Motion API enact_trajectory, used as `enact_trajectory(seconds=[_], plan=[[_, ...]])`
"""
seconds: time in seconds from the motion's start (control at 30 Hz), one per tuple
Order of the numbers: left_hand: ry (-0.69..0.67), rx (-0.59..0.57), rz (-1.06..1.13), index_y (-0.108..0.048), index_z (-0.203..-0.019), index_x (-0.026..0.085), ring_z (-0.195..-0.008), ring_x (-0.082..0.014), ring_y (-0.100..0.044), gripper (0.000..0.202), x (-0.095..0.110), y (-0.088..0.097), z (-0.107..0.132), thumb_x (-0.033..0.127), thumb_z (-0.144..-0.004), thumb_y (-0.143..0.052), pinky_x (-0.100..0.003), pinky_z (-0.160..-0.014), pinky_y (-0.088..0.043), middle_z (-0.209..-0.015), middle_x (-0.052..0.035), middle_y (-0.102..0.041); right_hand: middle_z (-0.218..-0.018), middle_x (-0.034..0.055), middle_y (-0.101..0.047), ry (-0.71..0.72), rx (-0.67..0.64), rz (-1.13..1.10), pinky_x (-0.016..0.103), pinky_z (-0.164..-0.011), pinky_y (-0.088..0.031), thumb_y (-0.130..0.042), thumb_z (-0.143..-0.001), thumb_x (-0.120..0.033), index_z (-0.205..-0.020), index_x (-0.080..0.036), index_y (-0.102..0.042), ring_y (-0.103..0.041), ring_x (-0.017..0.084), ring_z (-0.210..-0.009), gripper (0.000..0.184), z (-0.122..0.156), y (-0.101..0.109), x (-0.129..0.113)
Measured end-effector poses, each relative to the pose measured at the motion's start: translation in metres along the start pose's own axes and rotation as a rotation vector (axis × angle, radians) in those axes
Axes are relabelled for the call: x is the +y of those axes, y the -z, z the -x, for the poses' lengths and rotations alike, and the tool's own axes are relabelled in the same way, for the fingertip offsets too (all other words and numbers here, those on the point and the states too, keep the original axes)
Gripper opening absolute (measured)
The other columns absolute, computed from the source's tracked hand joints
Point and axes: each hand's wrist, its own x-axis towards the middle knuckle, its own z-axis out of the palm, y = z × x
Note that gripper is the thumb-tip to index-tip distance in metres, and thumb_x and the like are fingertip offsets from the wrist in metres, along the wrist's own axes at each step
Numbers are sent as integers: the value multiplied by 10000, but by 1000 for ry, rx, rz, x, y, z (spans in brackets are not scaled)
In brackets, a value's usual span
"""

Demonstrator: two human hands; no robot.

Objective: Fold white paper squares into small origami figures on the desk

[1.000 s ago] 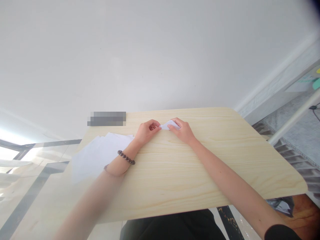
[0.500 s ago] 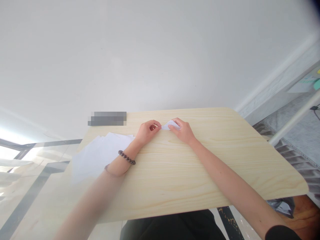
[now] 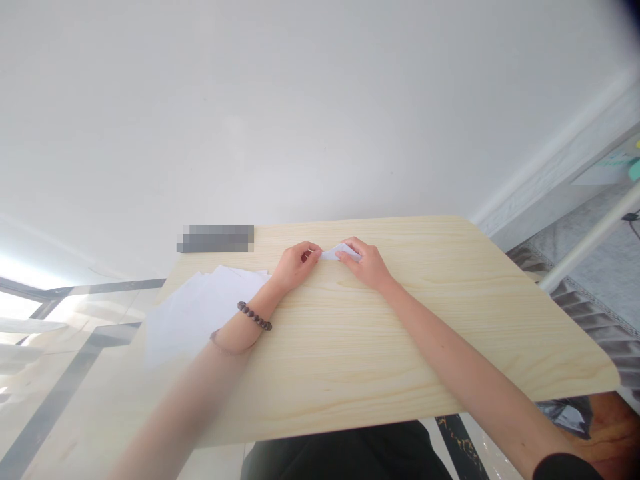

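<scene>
A small piece of folded white paper is held between my two hands, just above or on the far middle part of the table. My left hand pinches its left tip with thumb and fingers. On the other side, my right hand grips the wider end, thumb in front and fingers behind. The fingers cover both ends of the paper, so its full shape is hidden. Dark beads circle my left wrist.
Loose white sheets lie fanned out on the left of the wooden table, partly under my left forearm. A pixelated dark area covers the far left corner. A white wall rises behind the table.
My left fingers have closed further over the paper's left tip. The right hand keeps its hold, almost unmoved.
</scene>
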Motion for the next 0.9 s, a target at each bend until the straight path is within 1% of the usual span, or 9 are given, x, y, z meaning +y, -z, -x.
enact_trajectory(seconds=[0.13, 0.3, 0.37, 0.57, 0.63, 0.77, 0.9], plan=[[-57, -41, 22, -613, -916, 168, -717, -144, -547, 303, 1, 1, 0, 342, -823, -383, -257, -669, -431, -837, -40, -633, -779, 4, -607, 25, -6, -8, 240, -647, -384, -456, -787, -407, -878, -205, -575, -523, 133, -689, 251, 0, 0, 1], [4, -20, 59, -581, -894, 178, -596, -113, -538, 244, 3, -1, 1, 363, -791, -460, -233, -570, -424, -817, -27, -635, -785, 1, -606, 30, -6, -14, 239, -654, -383, -459, -793, -402, -884, -209, -567, -528, 131, -695, 240, 1, 0, 1], [16, -7, 61, -570, -880, 182, -580, -106, -536, 241, 3, -1, 2, 382, -792, -468, -226, -550, -420, -827, -25, -635, -771, -2, -603, 26, 1, -7, 234, -644, -379, -462, -796, -400, -874, -209, -566, -525, 128, -684, 231, 1, 0, 1], [-18, 10, 64, -572, -877, 176, -673, -118, -567, 270, 3, -2, 2, 403, -814, -441, -234, -621, -446, -912, -45, -632, -737, 0, -600, -8, 16, 5, 238, -622, -374, -465, -794, -411, -869, -203, -562, -524, 132, -661, 242, 0, -1, 2], [-27, 1, 65, -573, -873, 175, -676, -116, -567, 262, 3, -2, 2, 400, -806, -456, -235, -622, -450, -933, -49, -629, -739, 0, -603, -16, 14, -2, 239, -628, -377, -466, -795, -410, -872, -204, -560, -530, 135, -670, 240, 0, 0, 2], [-24, -18, 68, -582, -887, 171, -660, -117, -560, 255, 3, -2, 2, 386, -772, -508, -235, -602, -447, -908, -53, -628, -750, -3, -602, -8, 26, -3, 233, -627, -377, -476, -790, -398, -863, -205, -563, -527, 131, -672, 223, 0, -1, 2], [-89, -26, 61, -597, -861, 170, -744, -129, -559, 207, 1, -2, 1, 337, -770, -514, -223, -625, -435, -931, -47, -620, -767, -2, -604, 12, 21, 0, 228, -633, -375, -477, -792, -379, -866, -202, -566, -522, 125, -673, 211, 1, -2, 2]])
